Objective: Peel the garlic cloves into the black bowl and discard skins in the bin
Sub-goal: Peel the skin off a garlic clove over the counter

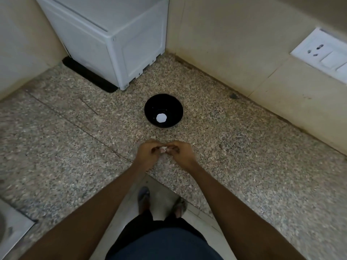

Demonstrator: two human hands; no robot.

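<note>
A black bowl (163, 102) stands on the speckled granite counter (75, 137), a little beyond my hands. Something small and white (161, 118) lies in its bottom. My left hand (148, 153) and my right hand (180, 152) meet over the counter's front part, fingers curled. Between their fingertips they pinch a pale garlic clove (163, 148), mostly hidden by the fingers. No bin is in view.
A white appliance (112, 34) on a black mat (88, 76) fills the back left corner. Beige walls close the back and right side, with a white socket plate (324, 53) on the right wall. A sink corner (7, 228) shows at bottom left. My feet show on the floor below.
</note>
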